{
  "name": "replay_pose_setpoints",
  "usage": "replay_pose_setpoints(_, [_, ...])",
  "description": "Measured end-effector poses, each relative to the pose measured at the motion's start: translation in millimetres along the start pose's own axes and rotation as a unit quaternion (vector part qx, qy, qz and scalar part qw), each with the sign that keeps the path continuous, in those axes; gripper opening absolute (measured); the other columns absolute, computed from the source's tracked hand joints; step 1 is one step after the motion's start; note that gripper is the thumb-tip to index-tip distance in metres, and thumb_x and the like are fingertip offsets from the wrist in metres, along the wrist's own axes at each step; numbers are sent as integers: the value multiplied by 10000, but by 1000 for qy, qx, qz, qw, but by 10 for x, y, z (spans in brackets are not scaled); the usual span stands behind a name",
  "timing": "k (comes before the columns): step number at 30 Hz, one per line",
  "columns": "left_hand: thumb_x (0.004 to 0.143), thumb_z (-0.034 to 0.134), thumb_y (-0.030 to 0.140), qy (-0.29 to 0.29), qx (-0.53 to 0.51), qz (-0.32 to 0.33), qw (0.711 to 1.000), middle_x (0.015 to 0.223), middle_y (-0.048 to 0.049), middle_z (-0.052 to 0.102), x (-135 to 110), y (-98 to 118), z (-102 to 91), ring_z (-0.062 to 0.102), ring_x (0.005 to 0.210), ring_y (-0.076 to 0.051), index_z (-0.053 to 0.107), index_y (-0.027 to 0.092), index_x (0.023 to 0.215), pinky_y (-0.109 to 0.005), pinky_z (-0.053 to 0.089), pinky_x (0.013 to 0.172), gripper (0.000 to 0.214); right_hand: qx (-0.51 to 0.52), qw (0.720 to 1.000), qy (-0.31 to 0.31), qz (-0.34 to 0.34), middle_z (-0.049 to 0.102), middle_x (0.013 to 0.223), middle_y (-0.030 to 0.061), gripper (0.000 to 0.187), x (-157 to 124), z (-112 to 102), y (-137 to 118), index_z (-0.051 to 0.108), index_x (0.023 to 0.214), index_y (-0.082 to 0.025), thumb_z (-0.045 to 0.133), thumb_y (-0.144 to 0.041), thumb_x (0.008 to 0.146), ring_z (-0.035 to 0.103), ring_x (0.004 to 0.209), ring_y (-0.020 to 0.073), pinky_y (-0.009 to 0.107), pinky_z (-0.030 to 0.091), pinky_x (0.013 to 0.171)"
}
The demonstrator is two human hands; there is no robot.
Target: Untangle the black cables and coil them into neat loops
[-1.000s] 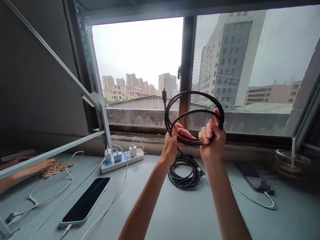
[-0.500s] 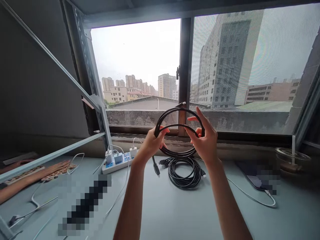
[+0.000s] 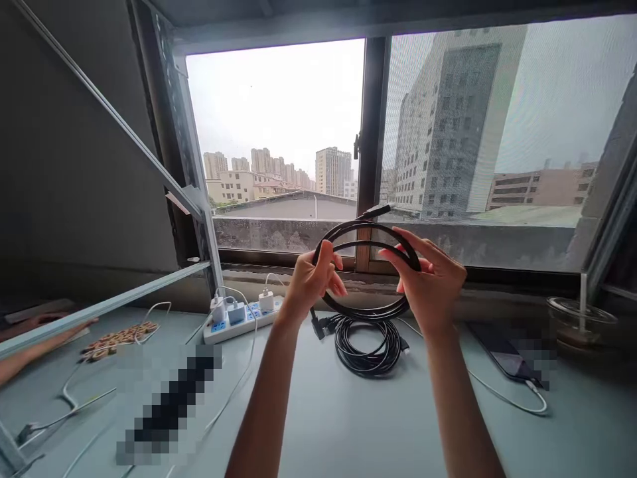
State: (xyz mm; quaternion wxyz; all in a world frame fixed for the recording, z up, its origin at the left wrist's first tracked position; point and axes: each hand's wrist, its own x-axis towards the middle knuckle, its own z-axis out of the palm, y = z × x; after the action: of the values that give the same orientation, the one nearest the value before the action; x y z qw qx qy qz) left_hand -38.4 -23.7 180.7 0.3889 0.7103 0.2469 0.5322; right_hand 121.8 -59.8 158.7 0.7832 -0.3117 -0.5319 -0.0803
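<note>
A black cable is held up in a loose coil of a few loops between my hands. My left hand pinches the left side of the loops, thumb on top. On the right side, my right hand grips the coil between thumb and fingers. One cable plug sticks out above the top of the loops, and another plug hangs down at the lower left. Behind and below, a second coiled black cable lies on the table with its connectors at the sides.
A white power strip with chargers stands at the left rear. On the right are a phone on a white charging cable and a lidded drink cup. Another person's arm rests at far left, beyond the metal rack.
My right hand has moved slightly right and turned around the coil. The top plug has swung right and the hanging plug has risen. The other person's arm has drawn back left.
</note>
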Motion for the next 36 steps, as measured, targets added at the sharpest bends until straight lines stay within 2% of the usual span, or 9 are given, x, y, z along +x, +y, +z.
replay_pose_setpoints(6, [706, 501, 754, 47, -109, -26, 993, 270, 81, 228, -31, 65, 213, 205, 232, -15, 332, 187, 426, -183, 101, 295, 655, -3, 999, 23, -42, 620, 693, -34, 206, 41, -57, 4, 741, 933, -269, 741, -309, 731, 448, 395, 51, 209, 374, 345])
replay_pose_setpoints(11, [746, 478, 728, 2, -213, -72, 974, 296, 87, 172, -36, 98, 184, 168, 256, -9, 272, 194, 411, -184, 69, 306, 663, -27, 998, 13, -58, 631, 694, -23, 131, 53, -93, -21, 724, 889, -261, 712, -284, 760, 544, 494, 89, 213, 397, 399])
replay_pose_setpoints(17, [760, 593, 518, -51, -272, -107, 955, 280, 94, 197, -39, 144, 102, 155, 240, -13, 337, 189, 426, -169, 59, 281, 534, -39, 999, 8, -36, 617, 645, -19, 91, 49, -66, -20, 686, 789, -230, 705, -315, 763, 570, 529, 108, 208, 412, 408])
replay_pose_setpoints(20, [776, 570, 484, -62, -277, -119, 951, 273, 95, 206, -47, 154, 87, 142, 237, -16, 387, 183, 454, -160, 54, 275, 477, -51, 998, 5, -27, 650, 741, -5, 155, 43, -54, -26, 685, 893, -236, 695, -330, 771, 559, 514, 98, 208, 431, 403])
replay_pose_setpoints(24, [805, 561, 464, -48, -264, -99, 958, 286, 106, 219, -69, 157, 94, 133, 257, -23, 524, 165, 599, -144, 61, 283, 365, -51, 997, -23, -56, 650, 921, 16, 265, 45, -63, -30, 651, 1089, -260, 634, -303, 828, 517, 461, 62, 206, 422, 376])
replay_pose_setpoints(26, [804, 601, 415, -25, -262, -75, 962, 326, 121, 263, -82, 160, 103, 132, 274, -26, 598, 182, 822, -133, 64, 289, 234, -44, 995, -53, -73, 638, 903, 7, 237, 46, -72, -17, 657, 1088, -263, 593, -275, 860, 507, 432, 47, 202, 401, 363])
replay_pose_setpoints(29, [802, 637, 355, -6, -261, -46, 964, 410, 129, 323, -91, 162, 113, 140, 298, -25, 552, 267, 1111, -123, 64, 297, 332, -34, 994, -64, -76, 618, 859, -9, 232, 43, -79, 24, 659, 1092, -271, 567, -258, 879, 496, 397, 37, 200, 370, 343])
replay_pose_setpoints(33, [826, 604, 414, -33, -241, -32, 969, 432, 110, 315, -90, 154, 124, 147, 319, -19, 614, 227, 1075, -134, 72, 302, 312, -39, 995, -60, -72, 614, 820, -16, 220, 41, -67, 71, 671, 1073, -275, 550, -281, 889, 485, 392, 45, 212, 360, 359])
replay_pose_setpoints(36, [814, 593, 497, -22, -196, -36, 980, 428, 100, 334, -96, 154, 159, 166, 326, -17, 643, 211, 1076, -140, 63, 308, 392, -51, 993, -87, -63, 630, 817, -14, 236, 50, -58, 75, 666, 1089, -264, 516, -301, 911, 490, 405, 50, 216, 385, 410])
